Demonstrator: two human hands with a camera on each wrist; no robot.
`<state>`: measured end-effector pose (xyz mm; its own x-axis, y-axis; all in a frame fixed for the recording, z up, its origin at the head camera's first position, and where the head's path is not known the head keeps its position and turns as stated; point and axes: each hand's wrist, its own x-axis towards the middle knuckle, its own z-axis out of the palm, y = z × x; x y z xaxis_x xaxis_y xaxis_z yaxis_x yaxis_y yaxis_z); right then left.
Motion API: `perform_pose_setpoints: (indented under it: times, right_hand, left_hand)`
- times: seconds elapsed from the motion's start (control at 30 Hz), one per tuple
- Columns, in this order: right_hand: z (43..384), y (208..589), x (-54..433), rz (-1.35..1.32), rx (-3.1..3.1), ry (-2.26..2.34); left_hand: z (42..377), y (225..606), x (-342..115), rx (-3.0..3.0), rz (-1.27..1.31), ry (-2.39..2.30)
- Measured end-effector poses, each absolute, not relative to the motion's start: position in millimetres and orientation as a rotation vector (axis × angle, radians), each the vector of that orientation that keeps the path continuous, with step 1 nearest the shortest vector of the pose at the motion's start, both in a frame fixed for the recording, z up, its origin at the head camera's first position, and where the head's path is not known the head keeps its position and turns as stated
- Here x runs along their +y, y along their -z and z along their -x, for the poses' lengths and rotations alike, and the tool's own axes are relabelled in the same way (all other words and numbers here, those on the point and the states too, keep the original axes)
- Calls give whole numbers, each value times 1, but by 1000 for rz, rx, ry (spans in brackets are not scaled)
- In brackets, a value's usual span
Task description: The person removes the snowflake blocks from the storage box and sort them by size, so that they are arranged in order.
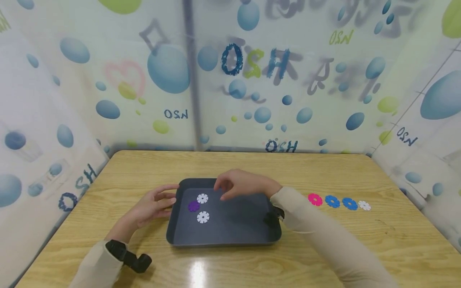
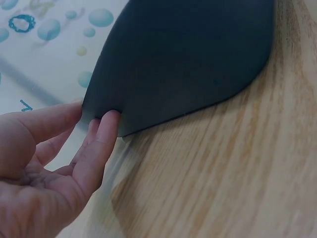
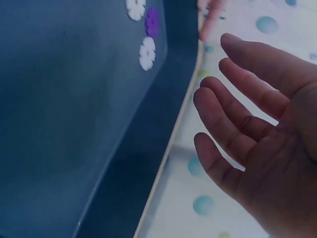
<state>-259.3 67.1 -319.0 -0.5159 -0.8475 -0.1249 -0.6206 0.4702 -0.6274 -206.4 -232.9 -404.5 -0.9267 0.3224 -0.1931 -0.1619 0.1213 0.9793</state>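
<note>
A dark grey tray (image 1: 230,238) sits on the wooden table. Toward its left end lie two white snowflake-shaped discs, an upper white disc (image 1: 202,198) and a lower white disc (image 1: 203,217), with a purple disc (image 1: 193,206) beside them. My left hand (image 1: 153,208) is at the tray's left side, its fingertips touching the outer wall (image 2: 173,64). Above the far part of the tray hovers my right hand (image 1: 243,185), fingers loosely bent. In the right wrist view, that hand (image 3: 262,124) has nothing between thumb and fingers.
Right of the tray, a row of discs lies on the table (image 1: 360,240): a pink disc (image 1: 315,199), a blue disc (image 1: 332,201), another blue disc (image 1: 349,203) and a white disc (image 1: 364,205). A patterned curtain (image 1: 230,100) hangs behind the table and along its sides.
</note>
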Motion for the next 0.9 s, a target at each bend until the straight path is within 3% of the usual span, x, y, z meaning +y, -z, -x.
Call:
perform_pose_setpoints:
  times: [0.9]
  right_hand:
    - [254, 367, -1, 1229, 2309, 315]
  left_hand:
    - [207, 403, -235, 2023, -177, -1872]
